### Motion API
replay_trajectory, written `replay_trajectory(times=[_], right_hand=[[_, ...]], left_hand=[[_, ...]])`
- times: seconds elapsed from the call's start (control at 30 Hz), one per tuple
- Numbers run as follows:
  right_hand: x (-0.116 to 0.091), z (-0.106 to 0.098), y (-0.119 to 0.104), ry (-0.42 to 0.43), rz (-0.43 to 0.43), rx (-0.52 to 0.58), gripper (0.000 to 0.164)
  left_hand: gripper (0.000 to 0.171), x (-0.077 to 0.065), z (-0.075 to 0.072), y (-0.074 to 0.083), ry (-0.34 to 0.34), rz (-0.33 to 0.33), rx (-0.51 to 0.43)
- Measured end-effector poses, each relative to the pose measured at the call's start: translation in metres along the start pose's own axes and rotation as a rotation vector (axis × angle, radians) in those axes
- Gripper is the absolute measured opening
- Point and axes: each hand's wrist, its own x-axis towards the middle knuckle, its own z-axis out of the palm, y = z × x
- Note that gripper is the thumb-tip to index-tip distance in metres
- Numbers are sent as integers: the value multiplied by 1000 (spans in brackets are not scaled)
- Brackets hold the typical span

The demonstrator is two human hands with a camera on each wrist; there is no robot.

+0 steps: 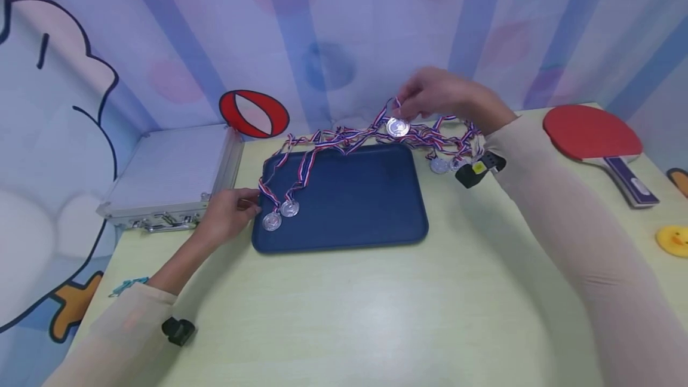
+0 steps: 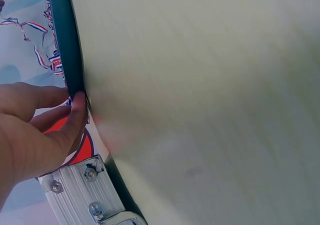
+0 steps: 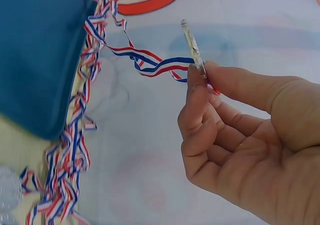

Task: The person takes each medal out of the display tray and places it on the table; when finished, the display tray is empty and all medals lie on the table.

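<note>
A silver medal [image 1: 398,128] is pinched between the thumb and fingers of my right hand [image 1: 435,93], raised over the back of the table; in the right wrist view the medal [image 3: 194,49] shows edge-on. Its red, white and blue ribbon [image 3: 167,66] trails toward the tangled ribbons. My left hand [image 1: 228,214] pinches the left edge of a dark blue tray [image 1: 355,202], seen closely as a rim [image 2: 69,40] in the left wrist view. Two silver medals, one nearer [image 1: 272,221] and one behind it [image 1: 290,207], lie at the tray's left side, ribbons running back over its far rim.
More tangled ribbons [image 3: 67,162] run along the tray's back edge, with medals [image 1: 439,165] to its right. A silver case [image 1: 166,166] stands left. A red table tennis paddle [image 1: 591,132] and a yellow duck [image 1: 673,240] lie right. A patterned curtain [image 1: 365,34] hangs behind.
</note>
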Motion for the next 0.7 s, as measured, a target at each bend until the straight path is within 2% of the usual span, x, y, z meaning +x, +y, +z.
replay_trajectory(times=[0.17,0.43,0.57,0.7], right_hand=[[-7,-10,10,32,25,34,25],[-22,-24,26,46,58,57,36],[-29,-23,35,47,59,54,32],[-38,-17,45,14,87,-1,30]], left_hand=[[37,-1,0,-1,0,-17,1],[38,1,0,0,-5,-3,-18],[37,2,1,1,-2,-2,-16],[37,2,1,2,-5,-8,-18]])
